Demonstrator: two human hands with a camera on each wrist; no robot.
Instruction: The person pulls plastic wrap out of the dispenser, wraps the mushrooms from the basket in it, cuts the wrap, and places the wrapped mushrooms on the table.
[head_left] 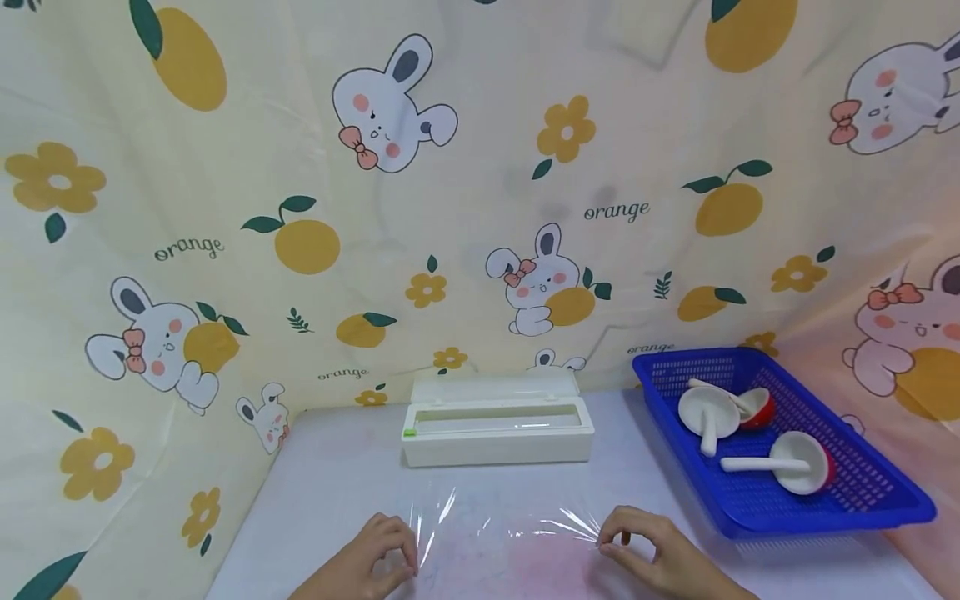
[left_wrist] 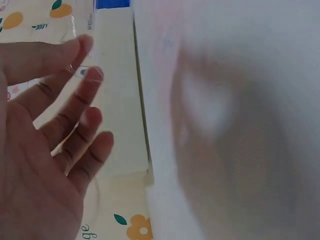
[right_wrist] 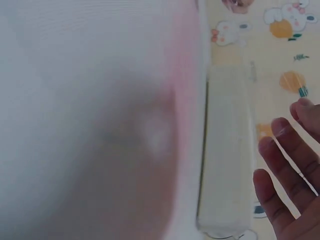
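A sheet of clear cling film (head_left: 487, 529) stretches between my two hands over the white table, creased toward both grips. My left hand (head_left: 378, 554) pinches its left edge between thumb and fingertips. At the opposite edge, thumb and index finger of my right hand (head_left: 663, 550) pinch the film. In the left wrist view, film crosses the fingertips of the left hand (left_wrist: 55, 110), whose other fingers are loosely bent. The right wrist view catches only fingers of the right hand (right_wrist: 290, 165). Behind the film stands a white cling film dispenser (head_left: 498, 450), its lid raised.
At the right, a blue plastic basket (head_left: 720, 508) holds several white-handled spoons, including one with a red-backed bowl (head_left: 802, 467). A patterned cloth (head_left: 450, 208) with rabbits and oranges hangs behind the white table (head_left: 330, 475) and along its sides.
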